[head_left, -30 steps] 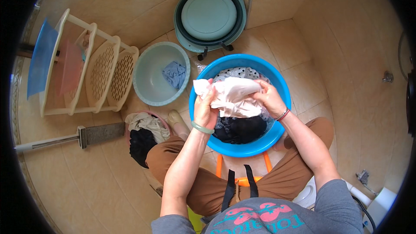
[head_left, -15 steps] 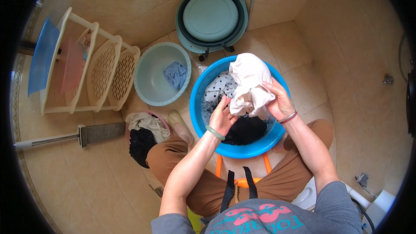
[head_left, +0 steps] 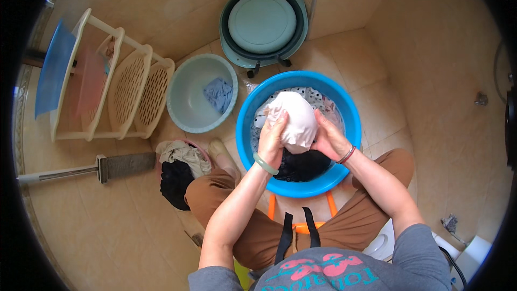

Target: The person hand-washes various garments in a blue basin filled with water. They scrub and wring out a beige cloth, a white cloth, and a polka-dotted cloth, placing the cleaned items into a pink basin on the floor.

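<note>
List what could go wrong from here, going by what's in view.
1. The pale cloth, bunched between the left hand and right hand, could slip and drop into the blue tub below.
2. The black cloth lies in that same tub, so its dye, if loose, might stain the pale one.
3. The green bangle overlaps the tub's rim in this view and might knock it.

White cloth (head_left: 297, 121): matt, creased fabric. Blue washtub (head_left: 353, 124): smooth plastic, slight gloss. Pale green basin (head_left: 182, 101): smooth plastic. Slotted cream rack (head_left: 128, 91): matt plastic. Grey mop head (head_left: 129, 166): rough, matt. Floor tiles (head_left: 377, 99): smooth, faint sheen. Bangle (head_left: 265, 164): polished, stone-like.
</note>
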`<state>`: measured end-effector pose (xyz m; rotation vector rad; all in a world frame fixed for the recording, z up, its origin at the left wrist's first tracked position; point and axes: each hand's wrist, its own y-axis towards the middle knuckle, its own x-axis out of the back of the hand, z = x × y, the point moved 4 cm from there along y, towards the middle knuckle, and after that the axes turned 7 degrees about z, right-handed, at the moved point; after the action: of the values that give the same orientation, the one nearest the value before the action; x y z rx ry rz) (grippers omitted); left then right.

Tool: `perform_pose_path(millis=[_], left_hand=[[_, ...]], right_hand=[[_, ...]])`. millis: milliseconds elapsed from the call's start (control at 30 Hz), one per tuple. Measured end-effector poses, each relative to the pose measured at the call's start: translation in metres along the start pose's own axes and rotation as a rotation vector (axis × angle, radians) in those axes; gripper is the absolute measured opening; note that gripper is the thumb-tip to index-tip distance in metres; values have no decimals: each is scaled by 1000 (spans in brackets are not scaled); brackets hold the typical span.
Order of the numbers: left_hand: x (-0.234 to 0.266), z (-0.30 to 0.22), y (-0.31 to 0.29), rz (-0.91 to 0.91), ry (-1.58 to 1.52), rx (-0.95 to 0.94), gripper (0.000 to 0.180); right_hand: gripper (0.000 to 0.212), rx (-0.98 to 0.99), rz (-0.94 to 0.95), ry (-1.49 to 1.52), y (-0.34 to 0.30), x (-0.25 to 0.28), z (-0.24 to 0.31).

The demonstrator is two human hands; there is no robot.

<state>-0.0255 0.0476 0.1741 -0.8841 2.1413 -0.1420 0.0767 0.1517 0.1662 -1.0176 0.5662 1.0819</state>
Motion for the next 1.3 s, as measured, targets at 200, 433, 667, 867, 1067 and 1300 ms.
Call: perform_pose_path(millis=[200, 433, 667, 867, 1067, 1300], left_hand=[[3, -30, -4, -155, 160, 29, 49], [20, -69, -7, 94, -283, -26, 46], [122, -161, -78, -2, -407, -174, 46], [235, -195, -171, -96, -370, -338, 49], [372, -162, -225, -344, -427, -368, 49], [467, -111, -246, -648, -348, -334, 65]], right_hand=[[43, 140, -45, -199, 7, -14, 10], [47, 247, 130, -333, 36, -85, 14], [79, 269, 187, -801, 122, -182, -61], [80, -65, 188, -919, 164, -247, -194], [65, -512, 398, -860, 173, -255, -301], [65, -566, 541, -864, 166, -260, -377]])
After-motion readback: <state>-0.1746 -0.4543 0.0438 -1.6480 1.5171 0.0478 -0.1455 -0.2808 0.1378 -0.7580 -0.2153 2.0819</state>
